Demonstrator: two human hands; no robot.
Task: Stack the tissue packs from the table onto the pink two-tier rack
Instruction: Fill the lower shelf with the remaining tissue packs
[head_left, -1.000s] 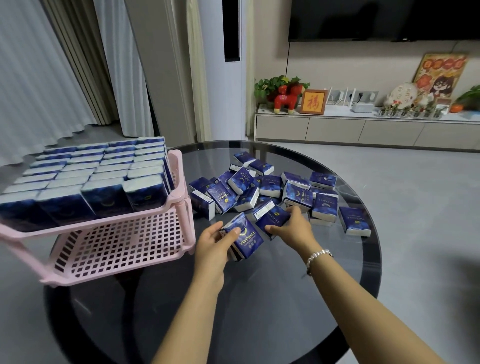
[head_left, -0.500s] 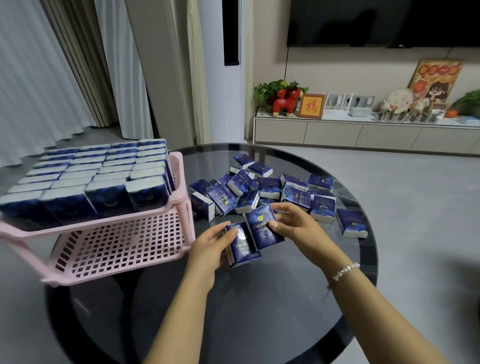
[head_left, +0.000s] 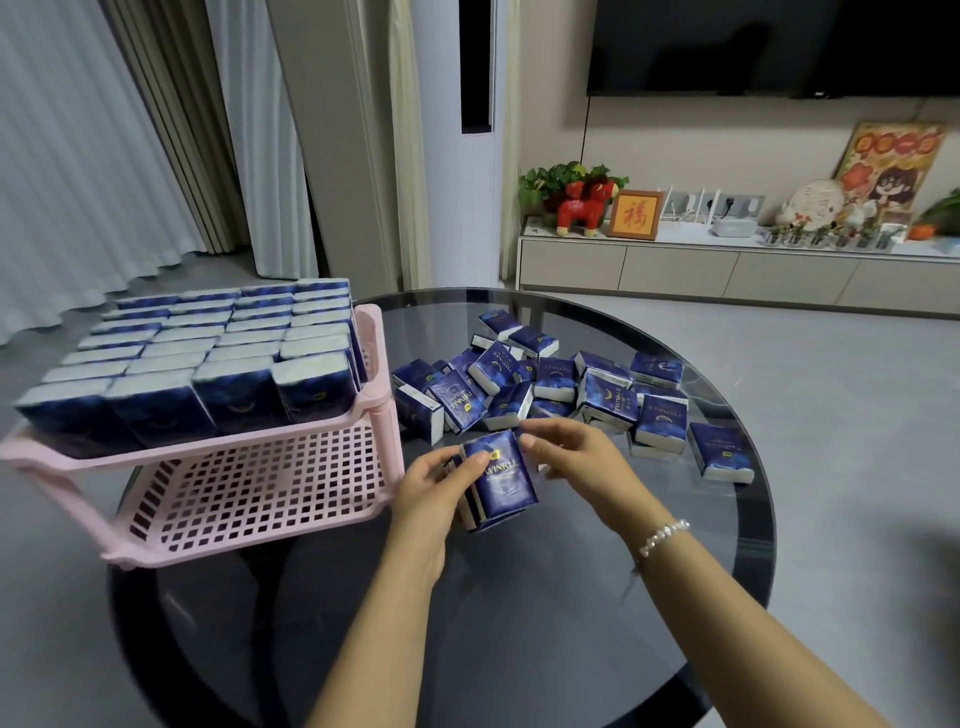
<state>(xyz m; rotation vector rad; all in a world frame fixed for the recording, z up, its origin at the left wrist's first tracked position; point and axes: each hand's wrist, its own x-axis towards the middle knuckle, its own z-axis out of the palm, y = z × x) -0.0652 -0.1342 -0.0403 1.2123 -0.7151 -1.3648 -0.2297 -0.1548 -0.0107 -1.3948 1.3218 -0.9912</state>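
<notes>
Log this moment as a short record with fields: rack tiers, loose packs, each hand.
top tier: rack, full of upright packs
bottom tier: holds nothing visible
pile: loose packs on the table, right of the rack
left hand: grips held packs from the left
right hand: fingers pinch the front pack's top edge
held packs: small stack, upright, in front of the pile

Rack (head_left: 375, 410) left of table's (head_left: 727, 545) packs (head_left: 550, 384)

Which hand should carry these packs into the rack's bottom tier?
Left. The left hand already grips the packs and is nearer the rack; the right hand only pinches the top corner.
</notes>
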